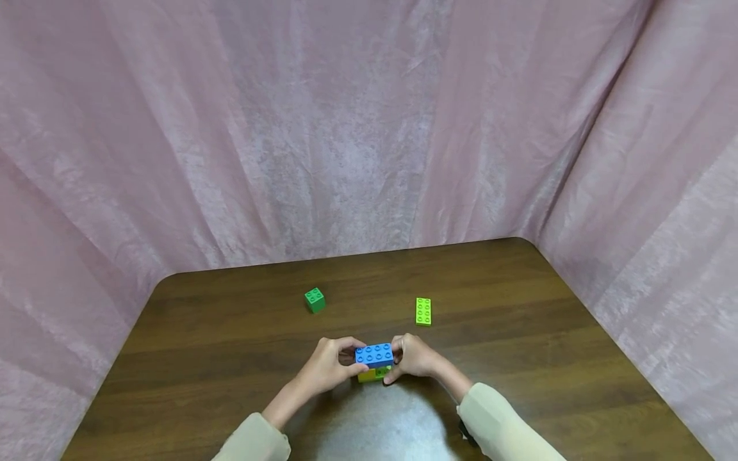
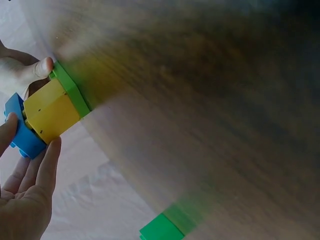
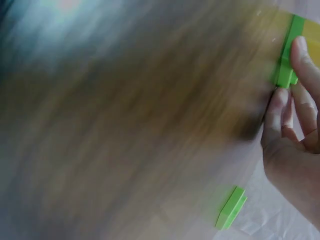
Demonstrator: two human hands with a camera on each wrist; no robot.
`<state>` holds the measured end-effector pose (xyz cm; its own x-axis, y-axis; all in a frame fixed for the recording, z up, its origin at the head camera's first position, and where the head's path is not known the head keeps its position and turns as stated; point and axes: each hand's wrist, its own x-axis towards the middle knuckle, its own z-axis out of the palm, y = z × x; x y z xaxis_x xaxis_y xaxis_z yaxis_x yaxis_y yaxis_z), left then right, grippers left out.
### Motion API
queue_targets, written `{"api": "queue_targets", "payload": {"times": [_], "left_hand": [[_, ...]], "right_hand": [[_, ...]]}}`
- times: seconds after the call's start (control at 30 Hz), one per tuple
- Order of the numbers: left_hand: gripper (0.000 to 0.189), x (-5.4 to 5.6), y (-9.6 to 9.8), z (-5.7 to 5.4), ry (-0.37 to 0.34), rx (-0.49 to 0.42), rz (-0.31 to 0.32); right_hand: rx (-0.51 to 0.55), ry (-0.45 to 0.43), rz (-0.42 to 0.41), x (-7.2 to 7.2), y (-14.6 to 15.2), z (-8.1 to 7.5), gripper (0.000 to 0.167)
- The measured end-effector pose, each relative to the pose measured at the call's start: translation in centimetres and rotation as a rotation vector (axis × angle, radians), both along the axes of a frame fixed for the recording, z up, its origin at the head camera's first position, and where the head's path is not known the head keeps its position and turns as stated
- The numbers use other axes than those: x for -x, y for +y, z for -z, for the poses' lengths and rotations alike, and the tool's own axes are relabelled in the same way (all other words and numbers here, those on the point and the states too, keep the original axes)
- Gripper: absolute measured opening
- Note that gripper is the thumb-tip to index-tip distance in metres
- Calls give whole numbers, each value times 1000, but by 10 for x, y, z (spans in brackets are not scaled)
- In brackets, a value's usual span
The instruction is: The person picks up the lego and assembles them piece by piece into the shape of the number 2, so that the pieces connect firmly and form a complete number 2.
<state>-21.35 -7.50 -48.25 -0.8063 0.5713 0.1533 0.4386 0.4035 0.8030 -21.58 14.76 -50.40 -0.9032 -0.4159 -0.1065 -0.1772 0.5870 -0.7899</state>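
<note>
My left hand (image 1: 328,366) pinches a blue brick (image 1: 373,355) with two rows of studs, thumb in front and fingers behind. Directly below is a yellow brick (image 2: 57,112), mounted on one part of a thin light green brick (image 2: 72,92) that lies on the table. In the left wrist view, yellow studs show in a slight gap under the blue brick, which looks a little tilted. My right hand (image 1: 416,356) grips the light green brick's free end between thumb and fingers, as the right wrist view shows. The fingers partly cover that end.
Farther back on the wooden table (image 1: 242,320) stand a small green brick (image 1: 314,300) to the left and a loose, thin light green brick (image 1: 423,312) to the right. Pink curtains (image 1: 346,128) hang along the table's back and sides.
</note>
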Motion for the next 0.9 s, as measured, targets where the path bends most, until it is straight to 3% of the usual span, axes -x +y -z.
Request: {"api": "queue_targets", "payload": {"times": [0.9], "left_hand": [[27,-2,3,3,84,8,-3]], "right_hand": [[23,59,-57,2,7,6,28]]}}
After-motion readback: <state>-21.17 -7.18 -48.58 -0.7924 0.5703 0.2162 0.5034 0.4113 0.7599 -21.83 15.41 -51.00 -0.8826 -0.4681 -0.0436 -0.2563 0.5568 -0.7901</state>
